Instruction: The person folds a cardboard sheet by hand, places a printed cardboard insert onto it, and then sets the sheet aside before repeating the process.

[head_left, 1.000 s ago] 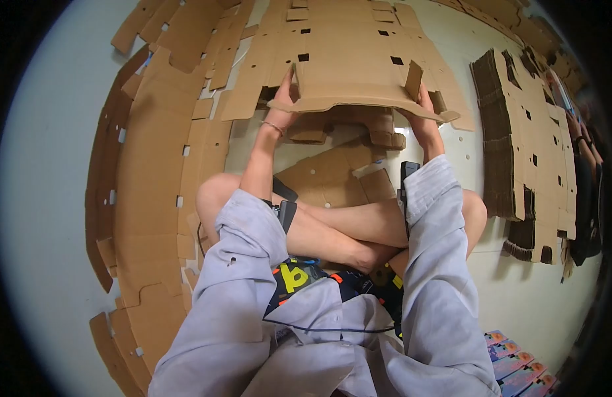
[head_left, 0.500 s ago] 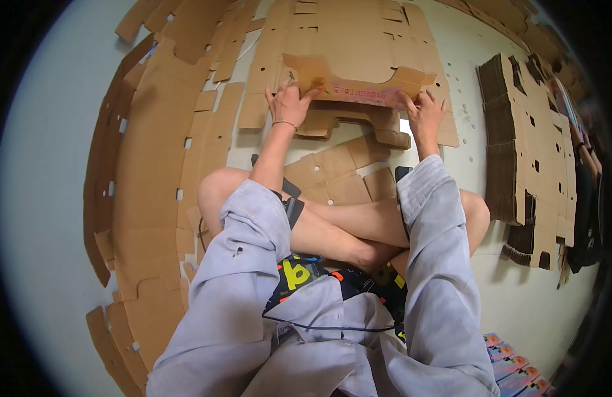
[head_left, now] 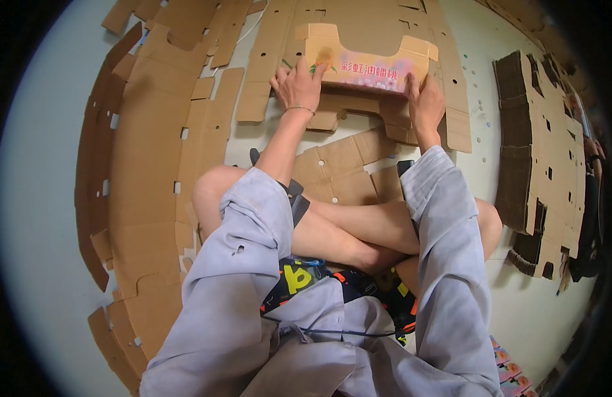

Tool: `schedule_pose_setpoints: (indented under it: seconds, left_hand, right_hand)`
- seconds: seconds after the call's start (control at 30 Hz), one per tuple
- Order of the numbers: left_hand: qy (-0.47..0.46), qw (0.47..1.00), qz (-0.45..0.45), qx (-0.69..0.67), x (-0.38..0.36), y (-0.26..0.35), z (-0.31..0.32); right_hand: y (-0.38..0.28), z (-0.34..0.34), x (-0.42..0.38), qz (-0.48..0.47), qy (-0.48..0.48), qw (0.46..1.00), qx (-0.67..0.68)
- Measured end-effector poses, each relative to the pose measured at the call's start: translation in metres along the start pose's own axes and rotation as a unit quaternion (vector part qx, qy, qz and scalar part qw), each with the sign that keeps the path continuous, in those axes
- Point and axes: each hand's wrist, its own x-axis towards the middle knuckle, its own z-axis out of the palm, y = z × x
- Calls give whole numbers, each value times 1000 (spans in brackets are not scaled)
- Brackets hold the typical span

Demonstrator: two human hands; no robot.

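Cardboard lies all round a person sitting cross-legged on the floor (head_left: 48,165), and both hands are on one die-cut box blank with a printed side panel (head_left: 365,66), pink and orange with red characters, folded up to face the camera. That panel stands just ahead of the knees, on top of a flat die-cut sheet (head_left: 359,20) and touching it along its lower edge.

The left hand (head_left: 298,85) presses at the panel's left end, fingers spread over the corner; its grip is a flat press rather than a pinch. The right hand (head_left: 426,100) holds the right end, thumb up along the panel's edge, fingers partly hidden behind the cardboard, so how firmly it closes I cannot tell.

Loose folded pieces (head_left: 345,165) lie between the hands and the shins. A tall stack of flat blanks (head_left: 537,145) sits well apart to the right.

Risk, as I judge it: the panel is held only at its ends, so uneven pressure could crease it off the score line or let it spring flat again. The sheet beneath could also slide on the smooth floor and drag the fold askew.
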Motion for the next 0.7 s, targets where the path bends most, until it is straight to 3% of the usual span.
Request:
schedule_pose_setpoints:
  seconds: [0.1, 0.4, 0.53, 0.7]
  left_hand:
    - [-1, 999, -6, 54, 11, -8, 23]
    - [87, 996, 7, 32, 37, -13, 68]
    - [146, 989, 9, 35, 47, -15, 85]
    - [95, 995, 1, 7, 59, -12, 80]
  right_hand:
    - [13, 26, 6, -102, 131, 986, -32]
    - [23, 58, 40, -75, 111, 988, -72]
    - [27, 75, 54, -90, 170, 978, -78]
    - [31, 84, 68, -108, 204, 970, -79]
